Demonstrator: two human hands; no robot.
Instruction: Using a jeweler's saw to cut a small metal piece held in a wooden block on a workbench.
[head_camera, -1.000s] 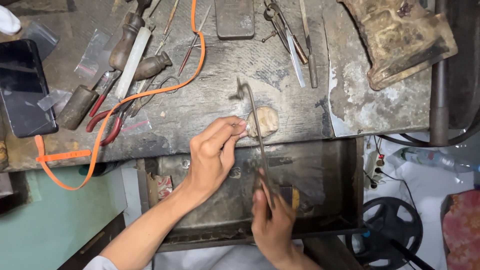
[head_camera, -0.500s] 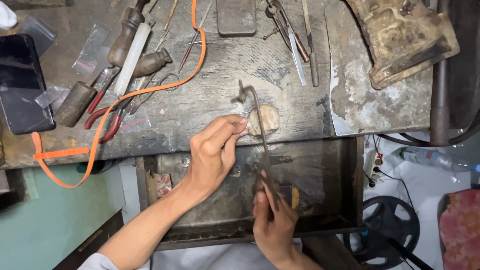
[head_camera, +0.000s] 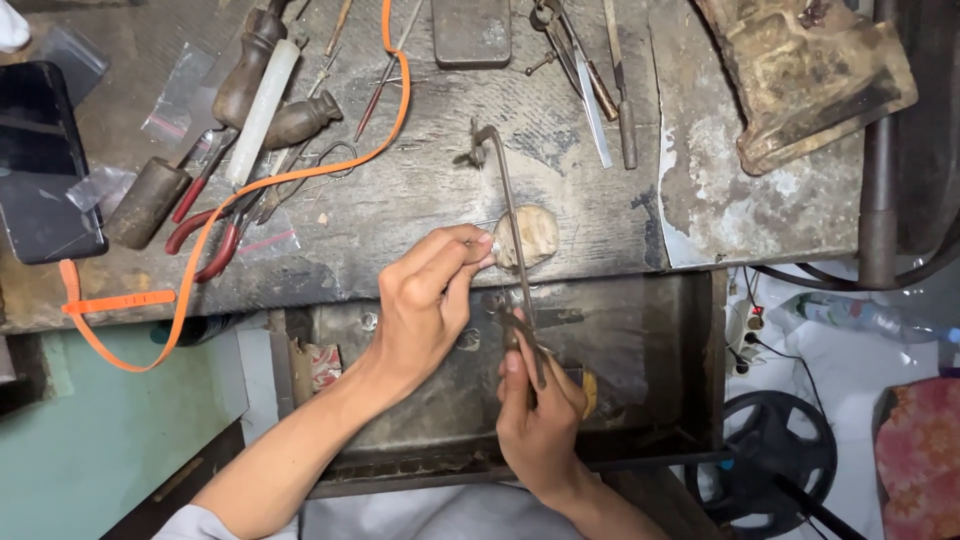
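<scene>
Head view: left hand (head_camera: 425, 305) pinched small metal piece (head_camera: 492, 246) against bench pin (head_camera: 527, 235), right hand (head_camera: 535, 410) clenched saw frame (head_camera: 510, 240); best kept blade upright, strokes light.

Phone (head_camera: 40, 170) at workbench (head_camera: 420, 200) left — pliers (head_camera: 215, 235) right of it

There is only one view, from a camera on the person's head. It looks almost straight down, from quite near, on the worn workbench (head_camera: 420, 200) and the open drawer (head_camera: 620, 340) under its front edge. Both forearms enter from the bottom edge.
</scene>
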